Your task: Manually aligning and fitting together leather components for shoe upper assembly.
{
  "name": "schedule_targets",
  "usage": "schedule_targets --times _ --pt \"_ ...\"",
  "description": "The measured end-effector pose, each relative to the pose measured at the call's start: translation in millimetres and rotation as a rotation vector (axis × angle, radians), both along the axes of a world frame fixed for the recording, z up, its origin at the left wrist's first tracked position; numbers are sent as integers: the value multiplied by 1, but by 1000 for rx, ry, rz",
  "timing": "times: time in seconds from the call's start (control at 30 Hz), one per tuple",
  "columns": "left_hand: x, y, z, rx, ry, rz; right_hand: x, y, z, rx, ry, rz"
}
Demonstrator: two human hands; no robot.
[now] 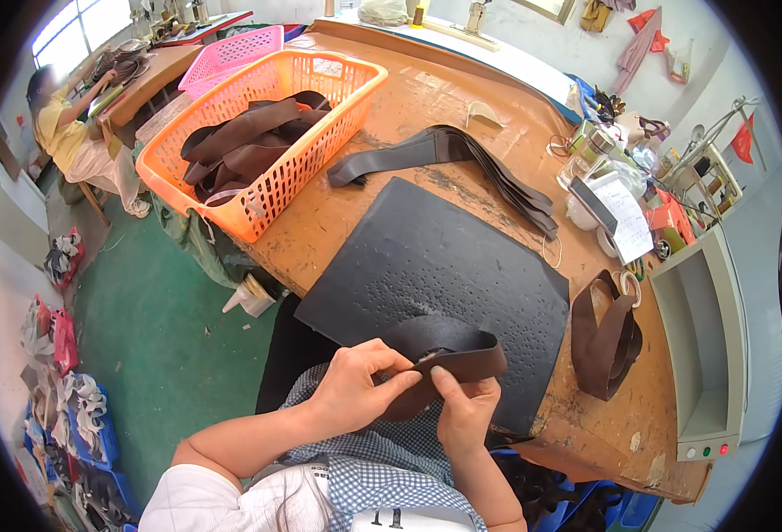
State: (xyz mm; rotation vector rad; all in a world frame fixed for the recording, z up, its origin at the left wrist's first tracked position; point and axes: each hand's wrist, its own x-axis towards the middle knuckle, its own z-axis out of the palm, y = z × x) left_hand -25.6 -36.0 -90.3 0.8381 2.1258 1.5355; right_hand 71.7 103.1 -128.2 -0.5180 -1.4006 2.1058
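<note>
A wide dark brown strap (472, 359), curved into a loop, is held over the near edge of a black pitted mat (435, 248). My left hand (354, 383) pinches it on the left side between thumb and fingers. Close beside, my right hand (467, 411) grips the same strap, its thumb pressed on the outer face. The thumbs are nearly together, and the fingers behind the strap are partly hidden. Beyond the mat lies a folded bundle of dark straps (488, 173). Another looped brown strap (605, 355) rests to the right of the mat.
An orange basket (276, 193) of brown straps stands at the left, with a pink basket (231, 55) behind it. Along the right are a cluttered heap with a paper sheet (623, 213) and a grey box frame (705, 355). A person (76, 133) sits far left.
</note>
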Motion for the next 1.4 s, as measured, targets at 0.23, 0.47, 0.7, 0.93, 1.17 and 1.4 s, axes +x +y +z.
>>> schedule_targets --times 0.23,0.47,0.7,0.93,1.17,1.4 --pt "3 -3 0 33 19 -27 -4 17 -5 -192 51 -10" --pt "1 -3 -4 12 23 -96 -7 17 -2 -107 46 -14" --pt "-27 11 -5 -4 47 -116 -9 18 13 -59 -21 136" --pt "-63 34 38 -130 189 -203 -10 28 31 -130 75 125" --pt "4 29 18 -100 154 -173 -19 23 14 -209 120 -40" --pt "6 31 0 22 -35 -87 -16 29 17 -241 132 -35"
